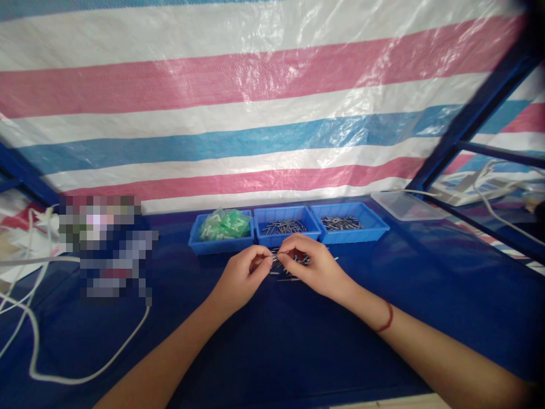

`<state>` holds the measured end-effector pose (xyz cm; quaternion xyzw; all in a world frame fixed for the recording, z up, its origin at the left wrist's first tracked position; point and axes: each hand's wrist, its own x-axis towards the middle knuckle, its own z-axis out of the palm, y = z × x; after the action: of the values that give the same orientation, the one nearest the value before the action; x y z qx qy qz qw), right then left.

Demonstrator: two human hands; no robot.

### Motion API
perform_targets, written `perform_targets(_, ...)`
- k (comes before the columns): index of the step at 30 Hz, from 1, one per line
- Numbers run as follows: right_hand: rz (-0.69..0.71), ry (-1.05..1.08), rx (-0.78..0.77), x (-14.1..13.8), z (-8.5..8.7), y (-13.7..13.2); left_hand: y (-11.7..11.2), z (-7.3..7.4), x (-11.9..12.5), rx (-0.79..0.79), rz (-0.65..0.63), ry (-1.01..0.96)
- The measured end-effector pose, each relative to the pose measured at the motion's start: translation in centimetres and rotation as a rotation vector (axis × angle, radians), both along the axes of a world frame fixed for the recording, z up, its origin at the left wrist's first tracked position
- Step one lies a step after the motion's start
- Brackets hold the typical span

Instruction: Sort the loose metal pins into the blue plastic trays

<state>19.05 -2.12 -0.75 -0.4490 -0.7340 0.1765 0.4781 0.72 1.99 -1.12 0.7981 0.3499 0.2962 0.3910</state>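
Observation:
My left hand [246, 275] and my right hand [313, 264] meet fingertip to fingertip at the middle of the table, each closed in a pinch. What they hold is too small to make out. A loose heap of thin metal pins or screws [288, 278] lies on the table behind and beneath the fingers, partly hidden by them. Just behind stand three blue trays in a row. The left tray [221, 246] holds small green and clear plastic packets [225, 224]. Thin metal pieces [285, 226] lie in the middle tray [281, 211]; similar pieces [341, 222] fill the right tray [374, 224].
A dark blue table [272, 352] spans the view. White cables [36, 346] loop across its left side beside a pixelated item [114, 250]. A clear plastic lid [406, 206] lies at the back right. Blue metal posts [472, 122] and a striped sheet [255, 85] bound the space.

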Motion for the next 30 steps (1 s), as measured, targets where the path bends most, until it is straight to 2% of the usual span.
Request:
perform_targets(7,-0.032,0.122,-0.043,-0.4,0.1,-0.3,-0.1,-0.1,0.3,0.023,-0.042,0.026)
perform_targets(12,-0.013,0.143,-0.079,-0.6,0.1,-0.3,-0.2,0.4,0.3,0.115,-0.098,0.085)
perform_targets(18,-0.002,0.13,-0.066,-0.5,0.1,-0.3,-0.2,0.4,0.3,0.114,-0.061,0.107)
perform_targets(24,-0.005,0.083,-0.031,0.1,-0.2,0.0,0.1,0.1,0.0,0.129,0.025,0.022)
perform_targets(30,0.001,-0.107,0.117,0.7,0.2,0.3,0.2,0.6,-0.2,0.19,0.076,0.057)
